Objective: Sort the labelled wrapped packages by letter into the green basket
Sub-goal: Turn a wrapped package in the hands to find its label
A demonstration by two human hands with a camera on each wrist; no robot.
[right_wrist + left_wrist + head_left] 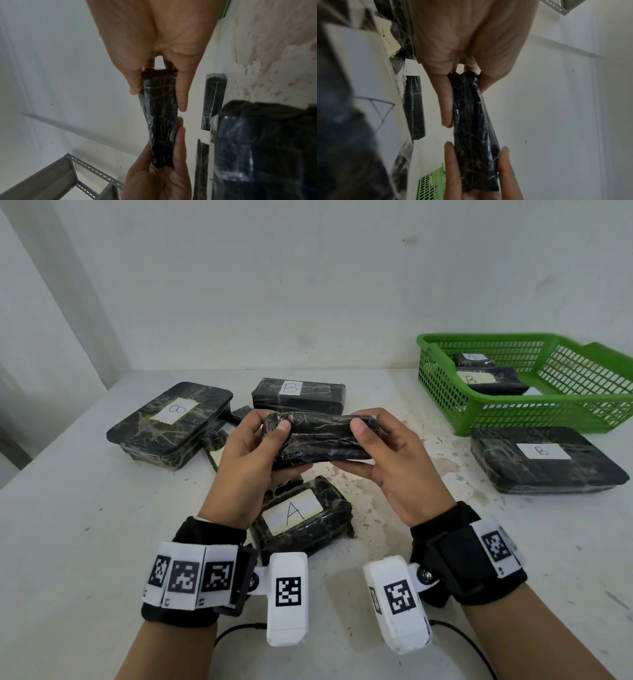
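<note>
Head view: left hand (251,453) and right hand (387,460) pinch opposite ends of an unlabelled-side package (318,440), long axis crosswise, left of green basket (507,416); right hand nearer.

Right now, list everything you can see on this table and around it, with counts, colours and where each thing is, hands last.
Held package: one, black wrap, no label showing, in the air over the table's middle.
Package labelled A: one, black, white label, near edge under the hands.
Packages labelled B on the table: three, black; far left, far centre, right.
Green basket: one, far right; holds a B package and another behind it, label unclear.
Small black wrapped pieces: count unclear, behind the left hand.
Table: one, white, stained.
Metal shelf frame: one, grey, beside the table.
Left hand: grips the held package's left end.
Right hand: grips its right end.
</note>
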